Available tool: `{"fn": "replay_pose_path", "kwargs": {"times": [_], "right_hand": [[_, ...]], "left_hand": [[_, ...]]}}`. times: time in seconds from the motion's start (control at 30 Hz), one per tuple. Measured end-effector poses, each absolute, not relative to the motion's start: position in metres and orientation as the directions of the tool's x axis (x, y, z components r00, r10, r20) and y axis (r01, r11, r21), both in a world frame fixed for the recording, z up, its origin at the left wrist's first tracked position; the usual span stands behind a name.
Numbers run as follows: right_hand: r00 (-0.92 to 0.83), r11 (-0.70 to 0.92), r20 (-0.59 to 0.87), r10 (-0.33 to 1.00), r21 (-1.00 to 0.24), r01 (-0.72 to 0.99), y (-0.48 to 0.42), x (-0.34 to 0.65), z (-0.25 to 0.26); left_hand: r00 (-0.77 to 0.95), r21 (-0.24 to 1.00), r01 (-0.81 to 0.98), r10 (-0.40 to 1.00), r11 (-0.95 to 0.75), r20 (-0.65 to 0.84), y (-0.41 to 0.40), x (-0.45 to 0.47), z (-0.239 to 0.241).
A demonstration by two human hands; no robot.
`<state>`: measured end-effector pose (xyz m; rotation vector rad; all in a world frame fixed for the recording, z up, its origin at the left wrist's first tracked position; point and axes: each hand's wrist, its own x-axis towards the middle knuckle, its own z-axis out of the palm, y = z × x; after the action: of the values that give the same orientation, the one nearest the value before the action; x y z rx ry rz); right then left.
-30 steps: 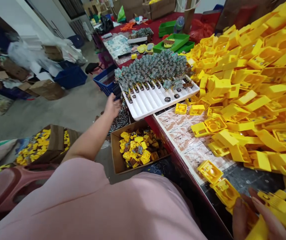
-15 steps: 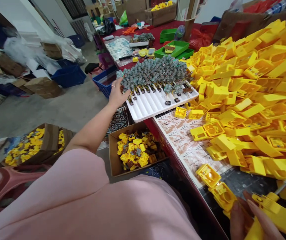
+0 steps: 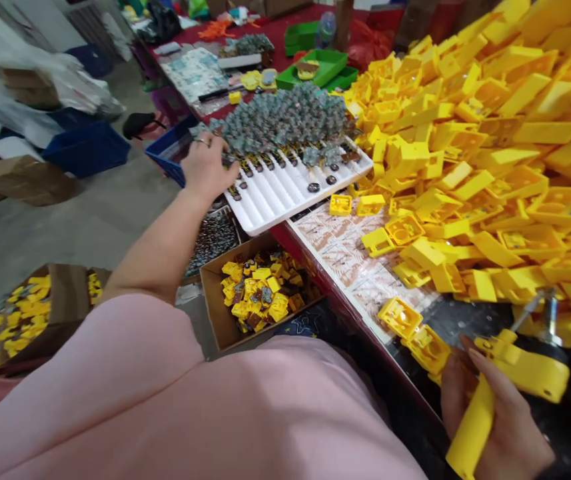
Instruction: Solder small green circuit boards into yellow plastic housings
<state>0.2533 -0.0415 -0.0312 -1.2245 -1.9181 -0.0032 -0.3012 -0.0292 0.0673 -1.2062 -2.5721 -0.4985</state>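
Note:
My left hand (image 3: 208, 170) reaches to the left end of a white ribbed tray (image 3: 268, 203). Its fingers curl around a small grey wired part at the edge of the heap; the contact is partly hidden. Grey parts (image 3: 285, 120) with yellow wires and dark round discs crowd the tray's far side. Low on the right, my right hand (image 3: 500, 413) wraps around the handle of a yellow pistol-shaped tool (image 3: 530, 367) with a black collar and a metal tip. Open yellow housings (image 3: 400, 317) lie on the table just beyond its fingertips.
A large heap of yellow housings (image 3: 490, 160) covers the table's right side. Below the table edge stands a cardboard box (image 3: 215, 300) of yellow pieces. Green trays (image 3: 315, 70) sit farther back. A blue crate (image 3: 88, 150) is on the floor at left.
My view has shifted, so the table appears farther left and higher. The left hand's fingers have curled in at the tray's end. More of my right hand and the yellow tool shows.

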Motion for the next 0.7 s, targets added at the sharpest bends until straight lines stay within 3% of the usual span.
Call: {"fn": "replay_pose_path", "kwargs": {"times": [0.1,0.17,0.27,0.47,0.6,0.7], "right_hand": [[-0.287,0.617,0.760,0.584,-0.185,0.765,-0.033,0.241,-0.055],[-0.320,0.638,0.782,0.534,-0.125,0.760,-0.033,0.239,-0.057],[-0.325,0.650,0.783,0.530,-0.128,0.749,-0.036,0.240,-0.049],[-0.321,0.650,0.741,0.590,-0.199,0.734,-0.038,0.242,-0.050],[-0.296,0.595,0.678,0.672,-0.257,0.761,-0.040,0.245,-0.057],[-0.282,0.582,0.663,0.693,-0.285,0.762,-0.041,0.245,-0.057]], "left_hand": [[-0.624,0.121,0.768,0.693,0.629,0.361,-0.030,-0.300,0.073],[-0.651,0.062,0.743,0.700,0.666,0.295,-0.025,-0.303,0.075],[-0.663,-0.010,0.730,0.711,0.683,0.232,-0.021,-0.301,0.078],[-0.551,-0.074,0.789,0.756,0.610,0.354,-0.034,-0.282,0.090],[-0.508,0.010,0.833,0.757,0.553,0.411,-0.035,-0.281,0.108],[-0.384,0.071,0.910,0.766,0.408,0.515,-0.025,-0.274,0.128]]}}
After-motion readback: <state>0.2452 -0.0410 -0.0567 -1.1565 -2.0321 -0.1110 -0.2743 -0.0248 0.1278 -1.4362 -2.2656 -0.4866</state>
